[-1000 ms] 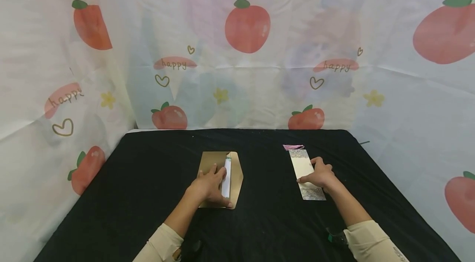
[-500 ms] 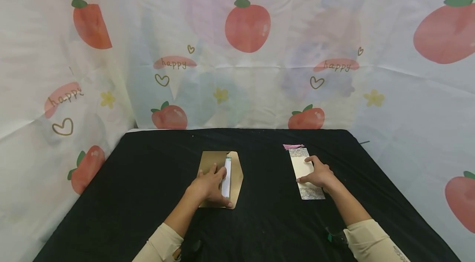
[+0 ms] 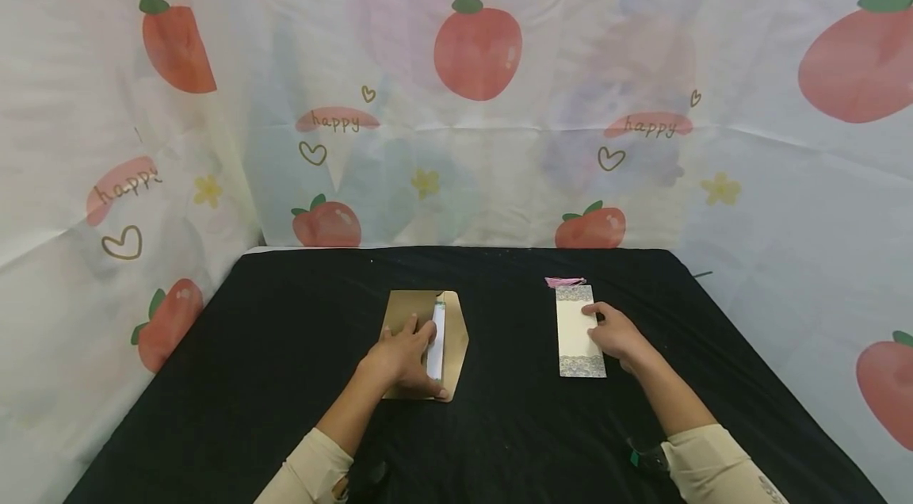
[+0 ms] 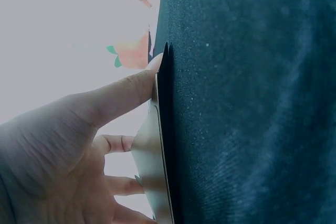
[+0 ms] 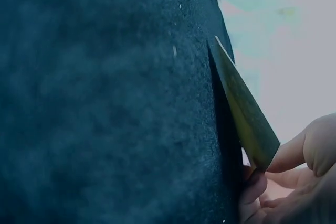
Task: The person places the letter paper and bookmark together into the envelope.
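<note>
white fabric (image 3: pixel 471 171) printed with red fruit at the far side. black cloth (image 3: pixel 499 433) spread in front. gold envelope (image 3: pixel 455 337) left of centre on the cloth. left hand (image 3: pixel 403 357) resting on it, fingers loosely spread, clasping nothing. right hand (image 3: pixel 616 335) farther right, thumb and finger closed in a pinch on the right edge of a cream card (image 3: pixel 574 334), tilted off the cloth. white strip (image 3: pixel 438 334) along the envelope, partly behind the left hand. pink tassel (image 3: pixel 564 282) at the card's far end.
</note>
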The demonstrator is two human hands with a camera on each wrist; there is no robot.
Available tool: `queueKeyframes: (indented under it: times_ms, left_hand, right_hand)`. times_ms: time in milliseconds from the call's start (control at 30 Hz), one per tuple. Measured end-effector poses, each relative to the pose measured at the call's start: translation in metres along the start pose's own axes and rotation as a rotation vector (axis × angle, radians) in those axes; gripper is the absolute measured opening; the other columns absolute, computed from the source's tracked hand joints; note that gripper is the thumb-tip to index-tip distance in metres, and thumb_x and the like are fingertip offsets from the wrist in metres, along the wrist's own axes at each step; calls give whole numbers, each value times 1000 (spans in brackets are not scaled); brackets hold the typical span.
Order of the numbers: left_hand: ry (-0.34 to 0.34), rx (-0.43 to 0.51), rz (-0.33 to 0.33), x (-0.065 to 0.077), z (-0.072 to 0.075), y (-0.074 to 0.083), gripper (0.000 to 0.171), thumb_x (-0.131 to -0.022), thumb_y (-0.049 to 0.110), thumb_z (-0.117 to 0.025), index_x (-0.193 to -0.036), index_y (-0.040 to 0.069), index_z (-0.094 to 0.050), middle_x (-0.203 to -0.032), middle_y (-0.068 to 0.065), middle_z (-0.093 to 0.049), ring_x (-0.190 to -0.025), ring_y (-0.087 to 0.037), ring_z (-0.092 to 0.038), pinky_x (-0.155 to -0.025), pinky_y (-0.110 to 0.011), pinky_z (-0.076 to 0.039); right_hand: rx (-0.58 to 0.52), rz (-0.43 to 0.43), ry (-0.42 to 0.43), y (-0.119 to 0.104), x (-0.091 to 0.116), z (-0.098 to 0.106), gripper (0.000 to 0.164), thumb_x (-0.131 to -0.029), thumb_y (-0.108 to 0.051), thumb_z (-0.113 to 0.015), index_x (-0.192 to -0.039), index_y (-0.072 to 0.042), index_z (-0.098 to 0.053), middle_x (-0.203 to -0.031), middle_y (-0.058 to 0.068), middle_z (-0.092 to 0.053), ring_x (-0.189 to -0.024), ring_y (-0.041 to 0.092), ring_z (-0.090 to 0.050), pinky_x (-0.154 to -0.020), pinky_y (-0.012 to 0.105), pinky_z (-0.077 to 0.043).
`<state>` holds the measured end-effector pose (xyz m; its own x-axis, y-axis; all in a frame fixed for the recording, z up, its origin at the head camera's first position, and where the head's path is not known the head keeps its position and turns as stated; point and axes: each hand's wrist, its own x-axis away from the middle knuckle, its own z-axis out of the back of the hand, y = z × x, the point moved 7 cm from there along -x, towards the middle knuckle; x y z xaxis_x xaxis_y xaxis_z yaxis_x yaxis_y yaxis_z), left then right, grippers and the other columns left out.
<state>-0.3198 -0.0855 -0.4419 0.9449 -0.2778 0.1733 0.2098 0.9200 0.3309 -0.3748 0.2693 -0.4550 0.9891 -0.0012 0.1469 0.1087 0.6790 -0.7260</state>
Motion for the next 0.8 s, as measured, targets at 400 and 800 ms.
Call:
queueKeyframes:
  times_ms: [400, 800]
  left_hand:
    - [-9, 5, 7, 0, -1, -1, 93, -68, 54, -94, -139, 19, -46, -162, -24, -30, -139, -64, -30, -101, -71, -39]
    - [-15, 2, 7, 0, -1, -1, 97, -68, 55, -94, -143, 18, -45, -163, -24, -30, -140, -63, -29, -103, -70, -37]
  right_hand:
    - [-95, 112, 39, -14, 3, -2, 45, -98, 5, -51, -143, 9, -49, -113, 24, -54, -93, 32, -55, -72, 35, -46]
    - [-177, 143, -12, -24, 6, -9, 45, -99, 4, -58, -143, 6, -51, -112, 20, -56, -93, 29, -56, -74, 38, -51]
